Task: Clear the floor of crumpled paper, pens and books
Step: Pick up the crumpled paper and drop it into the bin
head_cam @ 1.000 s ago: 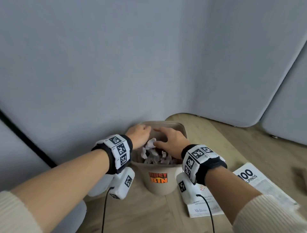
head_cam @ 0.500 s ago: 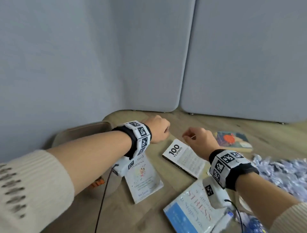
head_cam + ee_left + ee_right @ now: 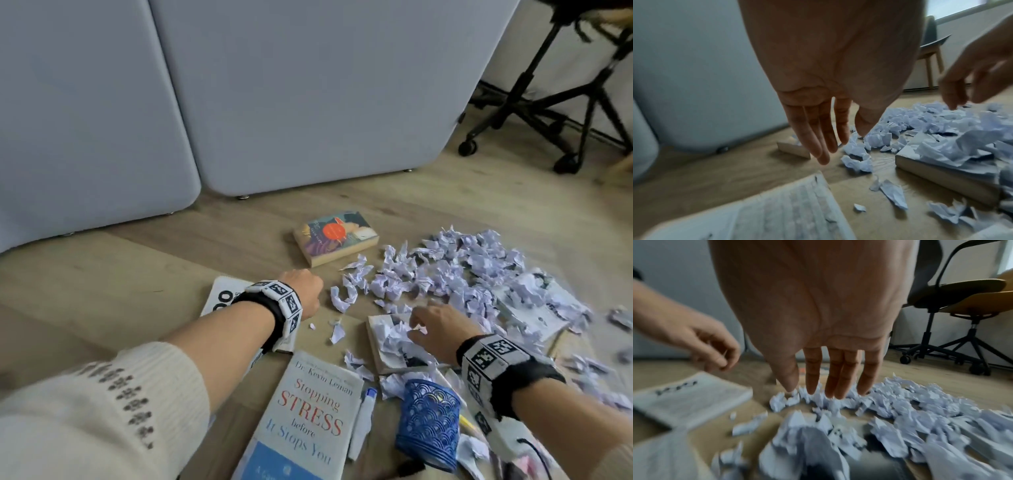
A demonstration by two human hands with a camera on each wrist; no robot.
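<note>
With fingers extended, slightly apart and empty, the left hand [image 3: 303, 286] and right hand [image 3: 436, 327] should probably scoop the heaped pale crumpled paper scraps [image 3: 455, 274] together from 2 sides.

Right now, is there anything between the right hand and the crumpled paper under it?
Nothing visible. The right hand hangs open, fingers pointing down over the crumpled paper, with only air between them. Some of the paper lies on a book, which may hinder a scoop. The left hand is off to the side.
</note>
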